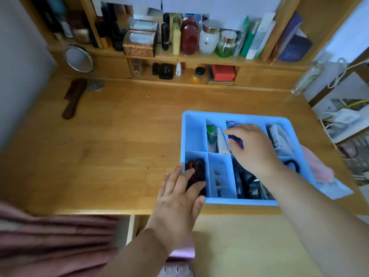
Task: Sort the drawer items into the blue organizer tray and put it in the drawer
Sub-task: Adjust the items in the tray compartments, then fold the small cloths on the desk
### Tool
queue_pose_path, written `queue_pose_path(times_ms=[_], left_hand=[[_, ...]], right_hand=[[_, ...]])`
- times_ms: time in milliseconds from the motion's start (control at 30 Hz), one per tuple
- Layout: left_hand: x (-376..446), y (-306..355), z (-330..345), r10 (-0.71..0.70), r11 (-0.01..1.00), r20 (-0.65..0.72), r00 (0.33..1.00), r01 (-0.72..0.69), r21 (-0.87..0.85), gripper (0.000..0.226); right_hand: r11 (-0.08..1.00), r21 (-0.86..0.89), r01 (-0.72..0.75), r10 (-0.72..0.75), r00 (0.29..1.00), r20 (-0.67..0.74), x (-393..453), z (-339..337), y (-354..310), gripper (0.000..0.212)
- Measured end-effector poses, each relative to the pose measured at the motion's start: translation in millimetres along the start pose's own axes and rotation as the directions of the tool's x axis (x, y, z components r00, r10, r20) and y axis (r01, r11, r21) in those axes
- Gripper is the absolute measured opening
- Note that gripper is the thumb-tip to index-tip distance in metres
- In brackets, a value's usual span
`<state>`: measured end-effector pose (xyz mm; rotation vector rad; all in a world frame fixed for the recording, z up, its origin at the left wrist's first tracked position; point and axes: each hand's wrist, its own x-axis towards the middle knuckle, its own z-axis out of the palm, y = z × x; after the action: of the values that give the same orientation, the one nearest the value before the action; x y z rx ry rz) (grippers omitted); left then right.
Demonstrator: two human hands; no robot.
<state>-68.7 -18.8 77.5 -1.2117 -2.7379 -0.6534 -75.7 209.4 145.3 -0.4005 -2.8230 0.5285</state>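
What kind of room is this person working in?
Probably a bedroom dressing table at home: cosmetic bottles and jars crowd the wooden shelf, and a round standing mirror and a dark comb are on the desk.

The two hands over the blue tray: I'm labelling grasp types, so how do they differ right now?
The left hand lies flat with straight fingers on the dark bundle in the near-left compartment; the right hand curls its fingers round a purple item in a far middle compartment. The left hand sits at the blue tray's near corner; the right hand reaches further in. Both are bare and over the tray.
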Motion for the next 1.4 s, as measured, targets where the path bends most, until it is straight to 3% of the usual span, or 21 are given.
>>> queue_pose_path(times_ms=[167,300,400,467,533,633,767,800,833,867,900,967,1033,1133,1233,1300,1400], left_hand=[[-4,0,-2,-0.020,0.999,0.057,0.998,0.022,-0.031,0.041],[-34,7,-7,-0.050,0.998,0.045,0.998,0.051,-0.021,0.052],[-82,15,0,-0.163,0.986,0.056,0.985,0.165,-0.032,0.060],[-120,14,14,-0.259,0.961,0.142,0.955,0.270,-0.065,0.059],[-158,12,31,-0.314,0.946,0.266,0.911,0.323,0.012,0.053],[-203,17,49,-0.367,0.928,0.405,0.837,0.357,0.105,0.060],[-214,31,45,-0.444,0.886,0.545,0.712,0.438,0.149,0.082],[-209,33,41,-0.472,0.877,0.517,0.714,0.438,0.197,0.082],[-206,35,39,-0.473,0.880,0.446,0.760,0.424,0.212,0.079],[-201,40,33,-0.478,0.878,0.463,0.746,0.413,0.242,0.071],[-196,47,25,-0.492,0.870,0.507,0.708,0.418,0.261,0.062],[-188,56,13,-0.477,0.879,0.515,0.712,0.401,0.258,0.054],[-181,66,1,-0.487,0.870,0.530,0.694,0.441,0.222,0.054],[-171,79,-14,-0.528,0.825,0.519,0.673,0.552,0.123,0.066],[-160,81,-22,-0.558,0.705,0.567,0.606,0.707,-0.061,0.077],[-147,71,-22,-0.605,0.672,0.530,0.594,0.738,-0.061,0.064],[-109,80,-47,-0.700,0.604,0.341,0.628,0.775,-0.188,0.032]], right_hand=[[0.976,0.140,0.167,-0.149,0.980,-0.130,-77,-23,-9,0.022],[0.945,0.174,0.278,-0.274,0.961,-0.048,-161,-16,-9,0.019],[0.958,0.249,0.139,-0.193,0.958,0.211,-229,15,11,0.009],[0.974,0.223,-0.027,-0.062,0.922,0.382,-272,42,30,0.008],[0.972,0.175,-0.156,0.050,0.867,0.495,-312,70,52,0.015],[0.947,0.138,-0.290,0.162,0.802,0.576,-345,82,66,0.016],[0.949,0.081,-0.305,0.174,0.720,0.672,-365,83,76,0.027],[0.948,0.093,-0.304,0.162,0.714,0.681,-364,80,76,0.016],[0.940,0.081,-0.331,0.182,0.689,0.702,-360,76,75,0.008],[0.929,0.070,-0.364,0.206,0.663,0.720,-355,68,74,0.014],[0.928,0.075,-0.366,0.199,0.653,0.731,-348,58,73,0.017],[0.918,0.072,-0.390,0.219,0.650,0.728,-338,39,74,0.010],[0.887,0.073,-0.455,0.277,0.652,0.706,-328,15,79,0.019],[0.851,0.136,-0.507,0.306,0.689,0.657,-316,-21,91,0.017],[0.828,0.177,-0.532,0.335,0.723,0.604,-304,-53,100,0.018],[0.809,0.195,-0.555,0.365,0.734,0.573,-290,-70,104,0.020],[0.782,0.261,-0.567,0.399,0.776,0.489,-255,-83,107,0.018]])
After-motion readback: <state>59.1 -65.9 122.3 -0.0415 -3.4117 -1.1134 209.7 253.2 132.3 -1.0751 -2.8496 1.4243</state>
